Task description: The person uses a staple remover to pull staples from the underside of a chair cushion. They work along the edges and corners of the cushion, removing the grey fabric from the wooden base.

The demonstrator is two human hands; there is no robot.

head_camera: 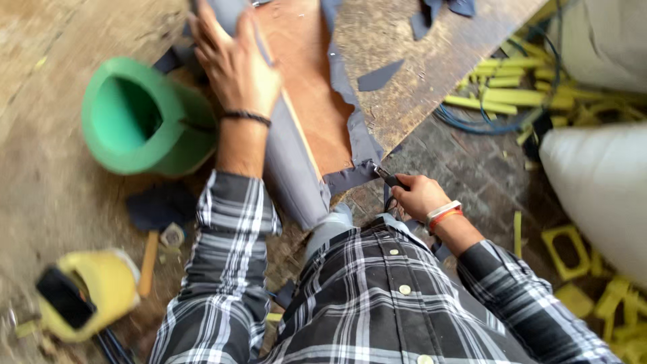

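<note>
the left hand (232, 64) lies flat on a grey sheet (290, 168) that wraps a brown board (306, 87), fingers together and stretched out, pressing the sheet down along the board's left edge. a dark band sits at that wrist.

the right hand (419, 195) is closed round the handles of a pair of scissors (385, 176), fingers curled tight; the blades point up and left and meet the sheet at its lower right corner, just where the loose grey border hangs past the board's bottom edge. whether the blades are parted cannot be told. a white and orange band sits at that wrist.

the board lies on a worn wooden table (397, 40), slanting from top centre down toward the body, its lower end over the table's edge. a green foam roll (145, 118) lies just left of the left forearm, its open end facing the camera, touching or nearly touching the sheet. 1 dark scrap (379, 75) lies on the table right of the board, apart from it; more scraps sit at the top edge.

left of the roll the tabletop is open. right of the table edge the brick floor (465, 168) is bare near the right hand, then crowded with yellow pieces (512, 87), a blue cable (485, 125) and white sacks (600, 189). a yellow object (94, 293) sits at lower left.
</note>
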